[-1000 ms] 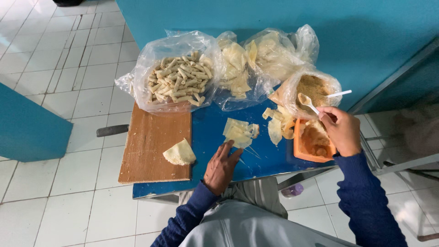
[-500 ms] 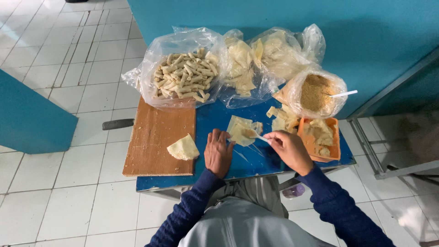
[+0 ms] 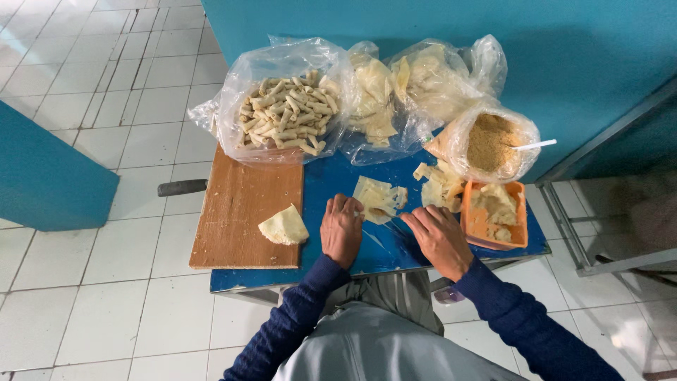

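Note:
A pale square wrapper sheet (image 3: 376,197) lies on the blue table (image 3: 324,183) with a dab of filling near its lower edge. My left hand (image 3: 341,229) rests at the sheet's left side, fingertips touching its edge. My right hand (image 3: 441,238) lies palm down just right of the sheet, fingers pointing at it. Whether it holds anything is hidden. An orange tub (image 3: 495,215) with filling and wrapper scraps sits beside my right hand.
A wooden board (image 3: 240,212) carries a folded wrapper piece (image 3: 283,226). Behind stand plastic bags: rolled sticks (image 3: 283,113), wrapper sheets (image 3: 374,102), another bag (image 3: 441,74), and crumbs (image 3: 491,143) with a white spoon (image 3: 534,145). A teal wall rises behind. White tiled floor surrounds.
My right hand came away from the orange tub and the crumb bag and moved left and down beside the wrapper. My left hand shifted slightly toward the sheet's edge.

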